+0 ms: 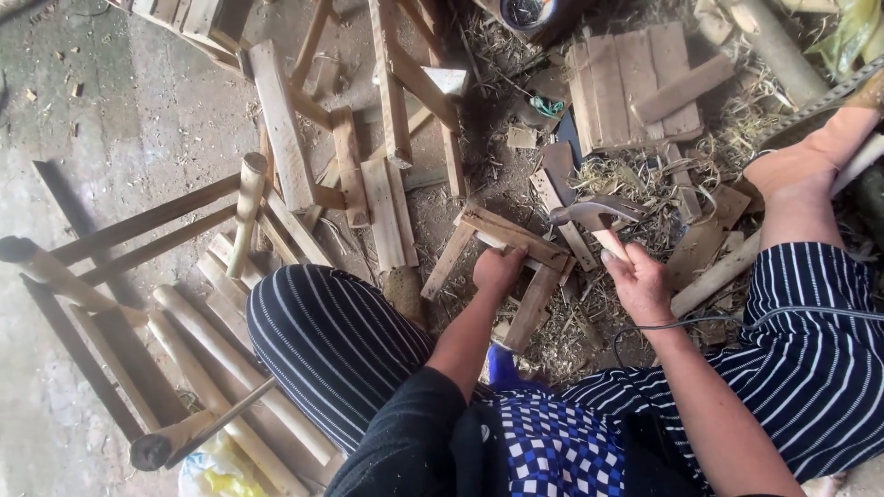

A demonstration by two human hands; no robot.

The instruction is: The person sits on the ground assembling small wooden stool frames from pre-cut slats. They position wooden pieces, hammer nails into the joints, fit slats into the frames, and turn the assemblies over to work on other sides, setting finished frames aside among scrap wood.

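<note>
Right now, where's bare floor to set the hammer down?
Bare concrete floor lies upper left, bordered by the bamboo frame and the standing planks. Around the small wooden frame, where the left hand rests and the right hand holds the hammer, scraps and shavings crowd everything.

Only pkg: crumpled white-and-yellow plastic bag [214,468] at bottom left, under bamboo poles [230,368]; no labels/signs/screens.
</note>
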